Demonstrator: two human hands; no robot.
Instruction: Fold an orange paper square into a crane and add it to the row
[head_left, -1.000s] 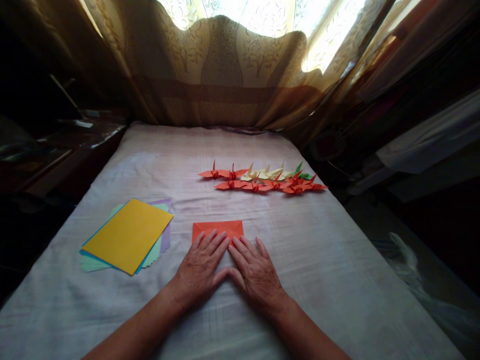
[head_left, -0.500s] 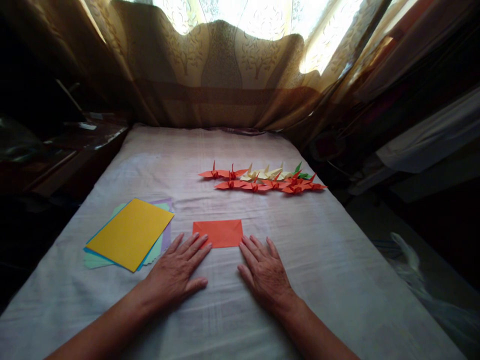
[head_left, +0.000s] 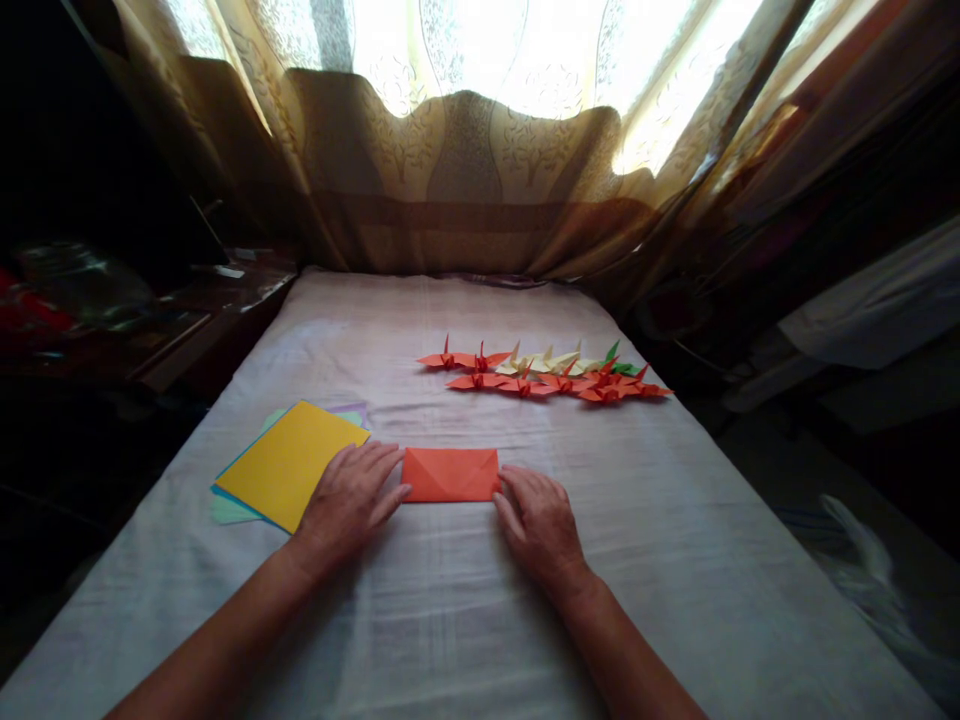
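A folded orange paper rectangle [head_left: 451,474] lies flat on the cloth-covered table [head_left: 675,560]. My left hand [head_left: 347,501] rests palm down at its left edge, fingertips touching the paper. At the right edge sits my right hand [head_left: 541,522], fingers spread, fingertips touching that edge. Neither hand grips anything.
A stack of coloured sheets with a yellow one on top [head_left: 292,464] lies to the left, partly under my left hand. Several folded paper cranes [head_left: 545,372], orange, cream and green, stand in rows farther back. Curtains [head_left: 465,170] hang behind; dark clutter [head_left: 112,300] flanks the left.
My hands slid apart from the middle of the orange paper to its left and right edges. The camera view shifted, so the table appears lower and more to the right.
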